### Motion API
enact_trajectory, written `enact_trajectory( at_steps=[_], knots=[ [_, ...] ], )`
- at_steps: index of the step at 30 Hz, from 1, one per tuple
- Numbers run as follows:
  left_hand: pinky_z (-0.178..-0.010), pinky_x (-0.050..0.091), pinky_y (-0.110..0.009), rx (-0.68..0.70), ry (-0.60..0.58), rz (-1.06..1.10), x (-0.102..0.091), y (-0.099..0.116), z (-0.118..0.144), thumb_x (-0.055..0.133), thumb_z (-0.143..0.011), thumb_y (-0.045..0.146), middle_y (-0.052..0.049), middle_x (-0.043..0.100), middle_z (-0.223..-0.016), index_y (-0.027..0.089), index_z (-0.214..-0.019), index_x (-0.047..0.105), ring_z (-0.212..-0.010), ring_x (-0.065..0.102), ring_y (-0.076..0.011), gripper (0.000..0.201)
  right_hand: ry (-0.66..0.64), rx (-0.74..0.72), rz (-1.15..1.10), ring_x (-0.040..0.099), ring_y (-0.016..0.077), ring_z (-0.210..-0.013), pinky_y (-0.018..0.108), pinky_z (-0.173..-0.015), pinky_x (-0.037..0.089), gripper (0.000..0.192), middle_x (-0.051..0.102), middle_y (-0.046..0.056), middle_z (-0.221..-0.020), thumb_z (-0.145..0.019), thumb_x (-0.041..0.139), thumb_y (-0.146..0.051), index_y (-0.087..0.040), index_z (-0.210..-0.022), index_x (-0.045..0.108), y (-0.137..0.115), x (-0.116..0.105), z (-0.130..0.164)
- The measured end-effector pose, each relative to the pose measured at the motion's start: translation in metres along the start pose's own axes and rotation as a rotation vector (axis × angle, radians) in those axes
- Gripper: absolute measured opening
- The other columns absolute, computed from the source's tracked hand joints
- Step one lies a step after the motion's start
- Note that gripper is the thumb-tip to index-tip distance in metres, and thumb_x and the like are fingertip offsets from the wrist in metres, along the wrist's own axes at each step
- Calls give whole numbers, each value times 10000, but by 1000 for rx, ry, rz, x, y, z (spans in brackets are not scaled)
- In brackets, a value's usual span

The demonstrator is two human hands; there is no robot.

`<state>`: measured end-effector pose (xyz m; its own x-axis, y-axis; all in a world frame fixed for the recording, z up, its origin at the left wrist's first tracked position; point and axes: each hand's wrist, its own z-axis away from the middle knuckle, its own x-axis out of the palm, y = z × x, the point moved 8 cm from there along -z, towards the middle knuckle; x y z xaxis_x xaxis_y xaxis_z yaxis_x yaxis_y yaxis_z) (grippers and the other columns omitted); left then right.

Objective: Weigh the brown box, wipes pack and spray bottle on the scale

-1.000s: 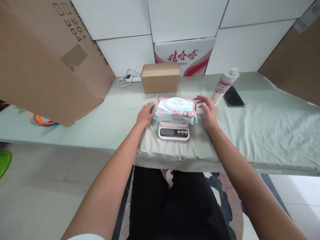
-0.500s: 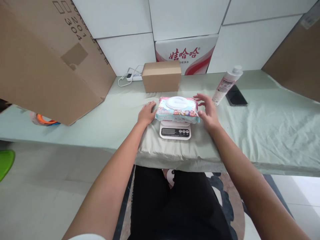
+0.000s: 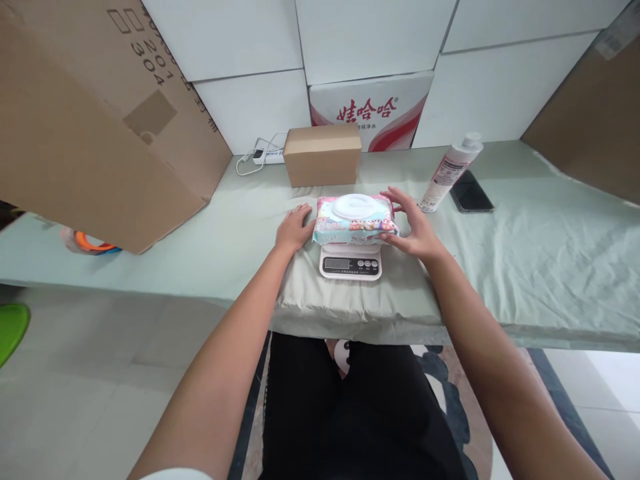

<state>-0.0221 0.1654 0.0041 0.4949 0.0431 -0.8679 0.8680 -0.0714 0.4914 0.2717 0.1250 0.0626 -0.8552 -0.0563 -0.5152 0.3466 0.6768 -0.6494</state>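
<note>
At the far left we see a large cardboard carton leaning over the tabletop, which is draped in pale green cloth, with a roll of tape tucked under its lower edge. Farther right a white power strip lies by the wall, beside a small cardboard box. Our left hand rests flat on the cloth, fingers loosely spread, holding nothing, just beside the left end of the wet-wipes pack. That pack lies flat on the kitchen scale, covering its platform. Our right hand curls half open around the pack's right end, thumb at the near edge and fingers over the top. Beyond it a white bottle tilts next to a dark phone.
</note>
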Motion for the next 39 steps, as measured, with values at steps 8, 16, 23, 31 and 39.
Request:
enact_trajectory(
  at_steps=[8,16,23,31,39],
  knots=[
    [-1355,239,-373,6,10,-16,-3,4,3,502,-1007,412,-32,465,-1703,235,-1527,574,-1623,370,-197,554,-171,-82,217,431,422,-1532,590,-1250,354,1047,456,173,-1669,-826,745,-720,-248,-1674,353,-52,11,-28],
    [-1349,261,-402,17,18,-30,-6,11,8,526,-982,384,-35,473,-1700,242,-1506,580,-1619,379,-213,546,-649,122,530,647,398,-1230,460,-976,505,957,636,139,-1462,-748,832,-459,-280,-1614,468,-73,55,-78],
    [-1355,247,-382,12,30,-63,-6,11,8,515,-969,345,-46,476,-1698,212,-1489,589,-1619,377,-204,542,-528,297,415,666,370,-1228,424,-943,539,857,677,122,-1422,-762,818,-471,-254,-1546,547,-73,17,-65],
    [-1355,251,-380,25,46,-77,-3,10,6,500,-970,356,-52,477,-1697,224,-1483,597,-1610,394,-206,539,-213,652,544,717,387,-1065,483,-860,583,846,738,130,-1279,-736,799,-594,-259,-1486,595,-31,-104,13],
    [-1352,267,-408,26,60,-70,-6,12,7,503,-970,340,-59,483,-1693,226,-1472,606,-1603,409,-226,525,-266,760,758,681,439,-1147,530,-887,569,949,676,218,-1310,-724,753,-675,-201,-1519,541,5,-121,40]
  ],
)
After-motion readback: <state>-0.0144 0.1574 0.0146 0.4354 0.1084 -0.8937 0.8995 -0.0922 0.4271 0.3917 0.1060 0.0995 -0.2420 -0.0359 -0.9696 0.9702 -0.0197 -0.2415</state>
